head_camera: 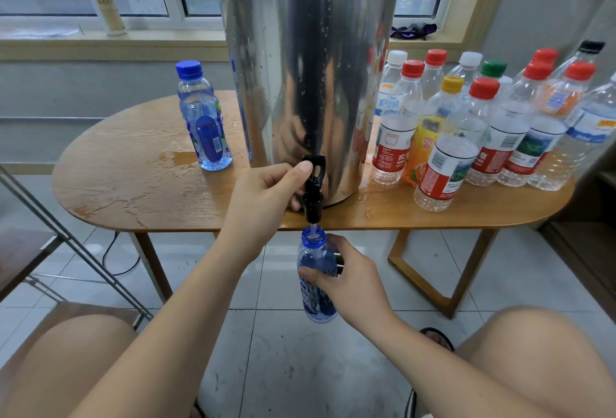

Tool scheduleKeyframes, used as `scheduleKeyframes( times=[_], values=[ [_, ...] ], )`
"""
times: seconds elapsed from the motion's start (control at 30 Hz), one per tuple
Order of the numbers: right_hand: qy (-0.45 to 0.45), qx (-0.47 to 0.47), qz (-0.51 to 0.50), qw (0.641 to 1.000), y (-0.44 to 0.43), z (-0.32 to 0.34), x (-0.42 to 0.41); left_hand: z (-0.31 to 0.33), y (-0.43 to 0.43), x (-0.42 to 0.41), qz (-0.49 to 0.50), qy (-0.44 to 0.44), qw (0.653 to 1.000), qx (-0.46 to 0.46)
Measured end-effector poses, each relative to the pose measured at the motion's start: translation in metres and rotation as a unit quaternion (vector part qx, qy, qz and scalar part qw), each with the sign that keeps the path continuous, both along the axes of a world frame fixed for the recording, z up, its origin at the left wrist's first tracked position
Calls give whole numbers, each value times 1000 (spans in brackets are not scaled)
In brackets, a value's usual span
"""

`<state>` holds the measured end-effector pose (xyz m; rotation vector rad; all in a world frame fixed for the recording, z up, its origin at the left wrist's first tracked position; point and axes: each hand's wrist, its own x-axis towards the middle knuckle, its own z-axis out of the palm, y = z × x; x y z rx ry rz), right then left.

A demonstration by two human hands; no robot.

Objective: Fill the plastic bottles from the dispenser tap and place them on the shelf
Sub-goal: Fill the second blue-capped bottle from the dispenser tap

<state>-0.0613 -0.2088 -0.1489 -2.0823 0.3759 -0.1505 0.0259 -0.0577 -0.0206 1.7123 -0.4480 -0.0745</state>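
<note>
Bottle (316,279), blue, uncapped, hangs at 6 o'clock under tap (313,184), mouth just below the spout, thin stream (312,229) running in. Right hand (346,272) grips its middle from the 3 o'clock side. Left hand (266,190) curls round tap, thumb on lever top. Tap overhangs table (133,190) front edge, so bottle sits off the table, over floor tiles (300,367), between 2 knees (66,351). Dispenser (306,67) mid-table. 1 capped blue bottle (205,120) at its 9 o'clock, puddles (173,160) beside. Crowded bottle cluster (466,124) at 3 o'clock, nearest one close to front edge.
</note>
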Motion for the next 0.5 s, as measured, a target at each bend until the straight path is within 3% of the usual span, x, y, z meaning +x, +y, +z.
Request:
scheduleKeyframes(
  times=[0.5],
  values=[
    [-1, 5, 3, 1000, 1, 4, -1, -1, 1, 1, 2, -7, 1000, 8]
  ],
)
